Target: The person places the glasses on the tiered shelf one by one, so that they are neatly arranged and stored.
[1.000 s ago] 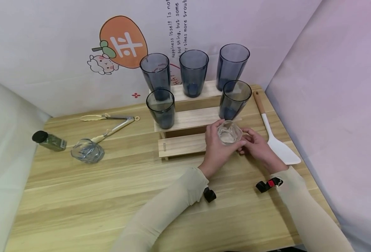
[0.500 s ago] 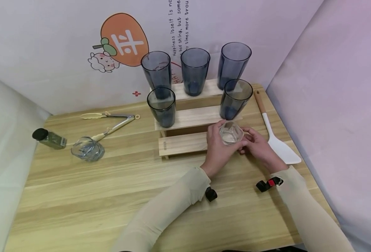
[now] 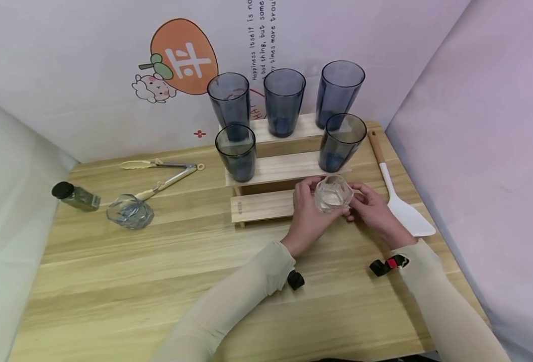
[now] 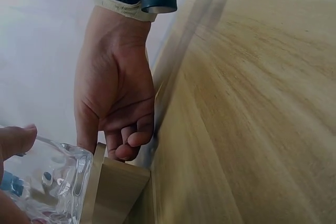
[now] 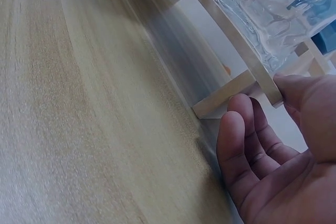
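Note:
A small clear faceted glass (image 3: 333,194) stands upright on the right end of the lowest step of a wooden tiered rack (image 3: 266,206). My left hand (image 3: 309,211) curls round it from the left, thumb in front and fingers behind. In the left wrist view that thumb lies over the clear glass (image 4: 58,177). At the step's right end is my right hand (image 3: 371,210). The right wrist view has its thumb (image 5: 296,90) up by the glass base and board end (image 5: 257,74), with the other fingers curled beneath the board.
Tall blue-grey glasses, including one front left (image 3: 238,156) and one front right (image 3: 339,146), fill the upper steps. A white spatula (image 3: 407,216) lies on the right. Tongs (image 3: 171,181), another clear glass (image 3: 130,213) and a black-capped jar (image 3: 78,196) are on the left.
My left hand has shifted slightly left and its grip looks looser, while the clear glass stays on the step. My right hand stays at the rack's end. The head view has turned a little.

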A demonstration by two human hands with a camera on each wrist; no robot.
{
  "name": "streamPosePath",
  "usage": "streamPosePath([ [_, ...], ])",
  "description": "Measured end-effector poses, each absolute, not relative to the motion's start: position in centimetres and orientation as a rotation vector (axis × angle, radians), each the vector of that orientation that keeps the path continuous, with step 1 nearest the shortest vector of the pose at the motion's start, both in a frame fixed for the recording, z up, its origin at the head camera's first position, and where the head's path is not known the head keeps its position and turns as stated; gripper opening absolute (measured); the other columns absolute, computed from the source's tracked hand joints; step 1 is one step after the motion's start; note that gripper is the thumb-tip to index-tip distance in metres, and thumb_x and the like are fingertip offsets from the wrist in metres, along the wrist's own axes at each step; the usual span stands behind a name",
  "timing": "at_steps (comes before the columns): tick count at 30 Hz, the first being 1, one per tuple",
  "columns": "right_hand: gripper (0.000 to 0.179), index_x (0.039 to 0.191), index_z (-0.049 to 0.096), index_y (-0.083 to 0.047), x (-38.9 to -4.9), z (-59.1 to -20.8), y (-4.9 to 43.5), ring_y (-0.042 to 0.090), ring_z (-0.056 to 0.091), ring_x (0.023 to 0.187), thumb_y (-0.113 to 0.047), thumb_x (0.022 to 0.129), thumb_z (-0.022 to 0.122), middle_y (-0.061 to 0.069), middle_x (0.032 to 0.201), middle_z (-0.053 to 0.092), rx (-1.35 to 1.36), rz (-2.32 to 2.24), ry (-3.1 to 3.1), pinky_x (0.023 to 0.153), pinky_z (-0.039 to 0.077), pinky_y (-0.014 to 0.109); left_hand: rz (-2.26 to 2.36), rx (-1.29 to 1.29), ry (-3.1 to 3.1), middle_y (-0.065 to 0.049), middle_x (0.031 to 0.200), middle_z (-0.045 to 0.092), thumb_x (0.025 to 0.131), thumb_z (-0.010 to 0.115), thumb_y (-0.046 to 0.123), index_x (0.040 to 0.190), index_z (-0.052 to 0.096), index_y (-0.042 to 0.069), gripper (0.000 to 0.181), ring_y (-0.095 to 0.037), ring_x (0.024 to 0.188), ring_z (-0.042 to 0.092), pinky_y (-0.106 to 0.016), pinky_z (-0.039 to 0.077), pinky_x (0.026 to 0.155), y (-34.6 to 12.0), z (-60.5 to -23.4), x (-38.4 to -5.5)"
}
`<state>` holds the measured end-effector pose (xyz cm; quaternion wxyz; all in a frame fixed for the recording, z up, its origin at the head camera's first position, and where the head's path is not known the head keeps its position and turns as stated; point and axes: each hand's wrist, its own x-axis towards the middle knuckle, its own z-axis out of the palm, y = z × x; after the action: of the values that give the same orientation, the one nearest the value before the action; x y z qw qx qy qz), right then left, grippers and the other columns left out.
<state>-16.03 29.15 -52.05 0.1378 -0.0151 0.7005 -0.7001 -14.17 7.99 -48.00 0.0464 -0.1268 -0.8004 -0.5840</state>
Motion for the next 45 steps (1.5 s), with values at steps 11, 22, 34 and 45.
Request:
streamPosePath([
  [11, 0.03, 0.136, 0.05, -0.014, -16.0, -52.0, 29.1, 0.019, 0.066, 0.077, -0.018, 0.107, 0.054, 0.008, 0.097, 0.07, -0.06, -2.015, 2.018, 0.064, 0.057, 0.032, -1.808, -0.355, -2.421, -0.005, 0.127, 0.042, 0.076, 0.093, 0.028, 0.136, 0.041, 0.016, 0.08, -0.015, 0.111, 0.041, -0.028, 0.039, 0.094, 8.0, -47.9, -14.8],
  [22, 0.03, 0.135, 0.051, -0.015, -16.0, -52.1, 28.8, 0.019, 0.065, 0.074, -0.018, 0.106, 0.056, 0.008, 0.094, 0.07, -0.051, -2.011, 2.031, 0.063, 0.056, 0.032, -1.859, -0.49, -2.409, -0.002, 0.135, 0.04, 0.086, 0.083, 0.042, 0.142, 0.039, 0.018, 0.075, -0.028, 0.125, 0.044, -0.042, 0.042, 0.104, 4.2, -47.7, -13.5],
  [34, 0.031, 0.135, 0.052, -0.018, -16.2, -51.4, 29.2, 0.02, 0.066, 0.074, -0.021, 0.105, 0.058, 0.007, 0.095, 0.069, 0.007, -2.005, 2.028, 0.063, 0.057, 0.031, -1.698, -0.323, -2.21, -0.015, 0.108, 0.066, 0.092, 0.075, 0.005, 0.11, 0.066, -0.002, 0.022, -0.031, 0.103, 0.061, -0.055, 0.046, 0.092, -10.6, -48.4, -9.4],
  [45, 0.028, 0.132, 0.053, -0.018, -16.0, -51.3, 28.8, 0.019, 0.066, 0.074, -0.017, 0.104, 0.058, 0.006, 0.094, 0.069, 0.005, -2.015, 1.999, 0.064, 0.057, 0.03, -1.11, 0.325, -2.142, -0.007, 0.134, 0.042, 0.086, 0.083, 0.026, 0.138, 0.054, 0.009, 0.062, -0.016, 0.126, 0.032, -0.035, 0.027, 0.105, -25.7, -46.9, -10.6],
])
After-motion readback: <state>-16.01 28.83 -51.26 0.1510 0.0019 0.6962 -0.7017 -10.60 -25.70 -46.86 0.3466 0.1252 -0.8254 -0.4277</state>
